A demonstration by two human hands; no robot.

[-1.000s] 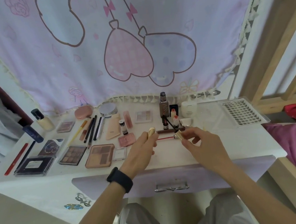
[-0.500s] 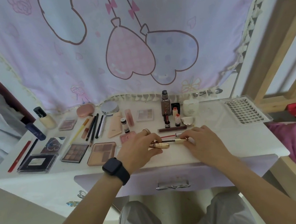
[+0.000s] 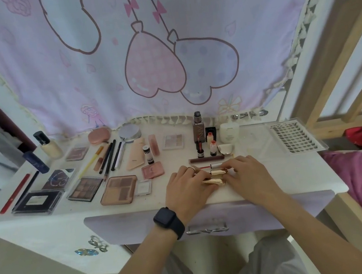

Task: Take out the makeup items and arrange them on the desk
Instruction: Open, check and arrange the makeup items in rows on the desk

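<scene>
Just beside a pink compact (image 3: 152, 170), left hand (image 3: 187, 186) and right hand (image 3: 250, 174) pinch gold tubes (image 3: 216, 181).

left hand (image 3: 187, 186), right hand (image 3: 250, 174), both curled

Head-worn wide-angle view, looking forward and down, close over desk (image 3: 302, 173)

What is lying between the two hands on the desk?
Two gold tubes lie side by side between the left hand and right hand, seen in the head view.
</scene>
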